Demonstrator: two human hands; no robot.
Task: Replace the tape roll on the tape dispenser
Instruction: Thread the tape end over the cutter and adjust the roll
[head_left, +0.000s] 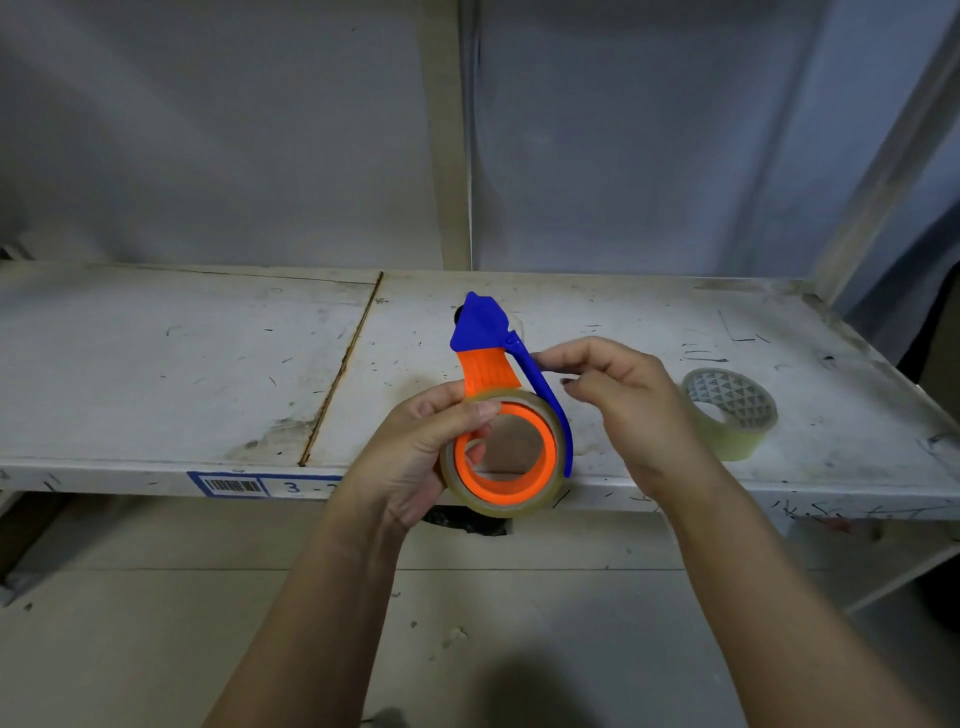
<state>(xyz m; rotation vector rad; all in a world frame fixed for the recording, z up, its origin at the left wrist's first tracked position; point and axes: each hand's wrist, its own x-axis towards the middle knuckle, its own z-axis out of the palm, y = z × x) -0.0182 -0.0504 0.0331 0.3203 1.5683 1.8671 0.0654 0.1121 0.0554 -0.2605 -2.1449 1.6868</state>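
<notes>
An orange and blue tape dispenser (485, 358) is held above the front edge of a white shelf. A clear tape roll (550, 499) sits around its orange ring. My left hand (415, 457) grips the ring and roll from the left, thumb on top and fingers through the hole. My right hand (618, 395) pinches the blue arm of the dispenser near its hinge, on the right side. A second tape roll (732, 413) with a patterned core lies flat on the shelf, just right of my right hand.
The scuffed white metal shelf (208, 364) has a seam left of centre and a barcode label (234, 486) on its front lip. A shelf post (447, 135) stands behind, another at the right (883, 156). Concrete floor lies below.
</notes>
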